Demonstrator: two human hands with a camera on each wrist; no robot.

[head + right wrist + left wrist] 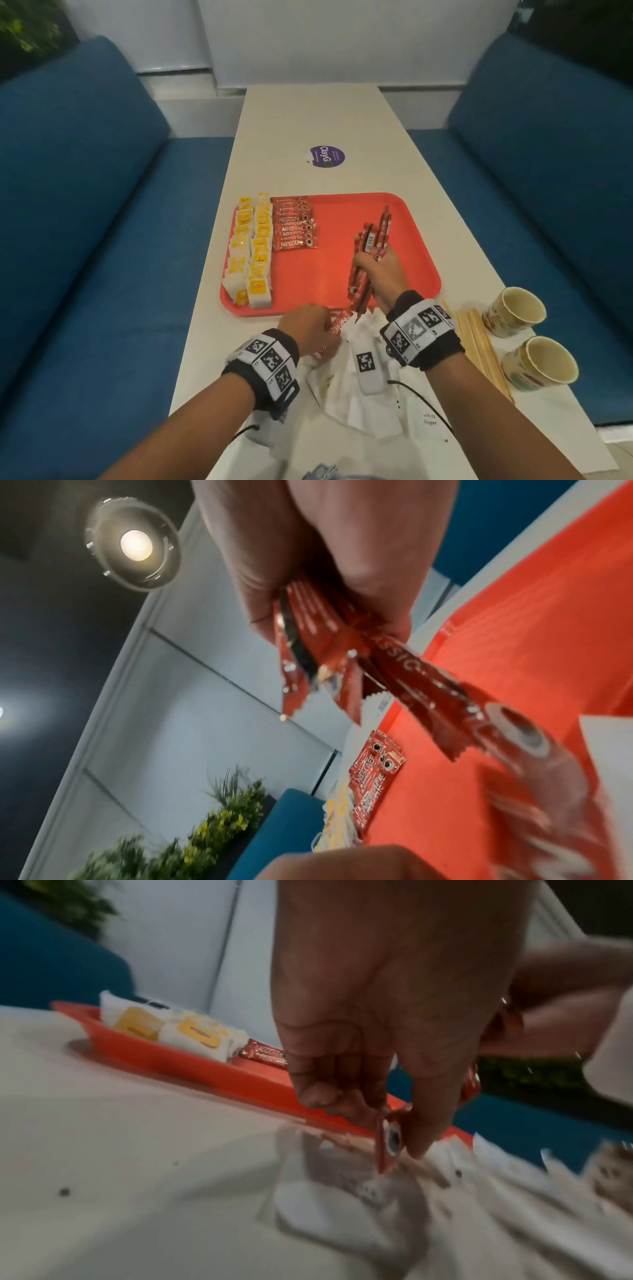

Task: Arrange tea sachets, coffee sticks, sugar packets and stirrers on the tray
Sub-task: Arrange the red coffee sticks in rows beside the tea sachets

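Observation:
A red tray lies on the white table. Yellow-and-white tea sachets fill its left edge in two rows, with a short row of red coffee sticks beside them. Over the tray's right half my right hand grips a bundle of red coffee sticks, seen close in the right wrist view. At the tray's near edge my left hand pinches a single red coffee stick, its end hanging between thumb and fingers above white sugar packets.
Wooden stirrers lie on the table right of my right wrist. Two paper cups stand beside them near the table's right edge. A purple round sticker is beyond the tray. Blue sofas flank the table.

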